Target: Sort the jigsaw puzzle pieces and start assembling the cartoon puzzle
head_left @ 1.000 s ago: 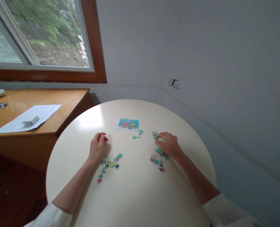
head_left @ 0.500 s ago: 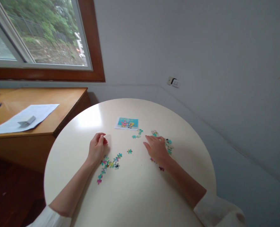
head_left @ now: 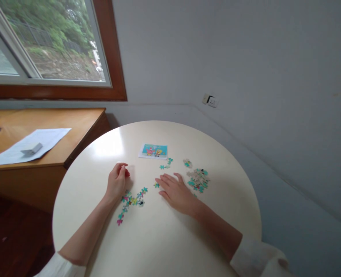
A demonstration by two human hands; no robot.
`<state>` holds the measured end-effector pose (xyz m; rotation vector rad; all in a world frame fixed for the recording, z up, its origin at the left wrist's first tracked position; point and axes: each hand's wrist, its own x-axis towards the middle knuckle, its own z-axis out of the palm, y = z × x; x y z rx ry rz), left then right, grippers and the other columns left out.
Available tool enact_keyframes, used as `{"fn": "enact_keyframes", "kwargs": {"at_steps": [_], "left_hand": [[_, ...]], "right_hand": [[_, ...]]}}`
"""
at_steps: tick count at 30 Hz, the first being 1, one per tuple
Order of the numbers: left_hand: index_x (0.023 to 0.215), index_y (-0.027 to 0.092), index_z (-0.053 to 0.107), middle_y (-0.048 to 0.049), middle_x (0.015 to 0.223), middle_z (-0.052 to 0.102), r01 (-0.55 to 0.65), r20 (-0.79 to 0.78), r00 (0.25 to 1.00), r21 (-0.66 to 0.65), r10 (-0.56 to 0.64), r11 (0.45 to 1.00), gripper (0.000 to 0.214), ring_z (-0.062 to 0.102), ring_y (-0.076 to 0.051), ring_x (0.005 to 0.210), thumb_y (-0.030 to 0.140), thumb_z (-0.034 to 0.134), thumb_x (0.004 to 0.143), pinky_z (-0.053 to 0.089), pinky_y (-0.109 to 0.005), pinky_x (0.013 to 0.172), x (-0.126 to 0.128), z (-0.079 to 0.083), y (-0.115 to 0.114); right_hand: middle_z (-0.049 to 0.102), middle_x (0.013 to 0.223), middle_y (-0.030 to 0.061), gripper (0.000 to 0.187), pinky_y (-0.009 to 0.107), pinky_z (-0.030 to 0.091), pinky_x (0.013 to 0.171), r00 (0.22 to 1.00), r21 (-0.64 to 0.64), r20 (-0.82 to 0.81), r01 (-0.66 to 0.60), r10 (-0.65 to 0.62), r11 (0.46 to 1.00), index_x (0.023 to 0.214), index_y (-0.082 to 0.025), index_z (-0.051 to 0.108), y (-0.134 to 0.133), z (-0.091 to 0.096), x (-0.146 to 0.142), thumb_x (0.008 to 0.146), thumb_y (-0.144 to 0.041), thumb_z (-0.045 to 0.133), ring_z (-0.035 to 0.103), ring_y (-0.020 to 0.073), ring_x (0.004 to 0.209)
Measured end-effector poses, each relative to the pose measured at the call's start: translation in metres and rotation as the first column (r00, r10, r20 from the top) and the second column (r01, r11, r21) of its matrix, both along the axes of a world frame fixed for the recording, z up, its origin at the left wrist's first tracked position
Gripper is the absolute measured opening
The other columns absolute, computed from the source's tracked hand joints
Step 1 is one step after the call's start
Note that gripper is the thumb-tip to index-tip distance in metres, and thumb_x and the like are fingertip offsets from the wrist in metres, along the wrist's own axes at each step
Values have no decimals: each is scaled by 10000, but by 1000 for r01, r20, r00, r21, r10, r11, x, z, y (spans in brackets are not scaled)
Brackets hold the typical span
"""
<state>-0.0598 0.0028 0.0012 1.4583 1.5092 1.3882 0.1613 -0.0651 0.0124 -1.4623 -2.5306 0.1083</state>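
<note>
My right hand (head_left: 174,193) lies palm down over the white round table with its fingers stretched out. Its fingertips reach a single jigsaw piece (head_left: 156,185), partly covering or just above it; contact is hard to tell. My left hand (head_left: 117,181) rests on its side, fingers curled in, with no object showing in it. Just below it is a partly joined strip of jigsaw pieces (head_left: 133,201) in teal, yellow and pink. A heap of loose jigsaw pieces (head_left: 199,180) lies to the right of my right hand.
Beyond my hands lies a picture card (head_left: 153,151) with two cartoon figures. Near it are a few teal pieces (head_left: 167,166) and a small cluster of pieces (head_left: 187,163). A wooden desk (head_left: 80,115) with a paper sheet (head_left: 50,136) stands at the left.
My right hand has moved left from the heap of pieces to the single jigsaw piece, uncovering the heap. My left hand has stayed in place.
</note>
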Motion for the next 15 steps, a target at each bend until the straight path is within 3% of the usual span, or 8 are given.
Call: {"fn": "enact_keyframes", "kwargs": {"at_steps": [3,9,15], "left_hand": [[810,178,554,17,562,532,2,-6,1000,5,-2,1000,222,525,-146,557,349,423,756,414,-264,565,0,0,-1],[819,177,553,17,567,526,10,-16,1000,5,-10,1000,218,507,-140,551,334,408,774,402,-261,563,1,-1,-1],[823,176,549,19,569,525,19,1,1000,15,-19,1000,223,504,-139,550,344,410,771,401,-259,564,0,-1,-1]], "right_hand": [[375,1399,127,466,448,184,1074,994,-34,-36,-102,100,994,1353,-172,339,-9,-1,-13,926,-355,317,281,222,1315],[270,1423,222,606,462,189,1089,999,-132,-31,-15,11,991,1357,-42,308,-16,-8,-33,892,-423,384,180,304,1342],[243,1431,230,609,465,185,1087,981,-176,-79,-187,175,966,1363,-44,292,-19,5,-49,904,-442,337,160,291,1348]]}}
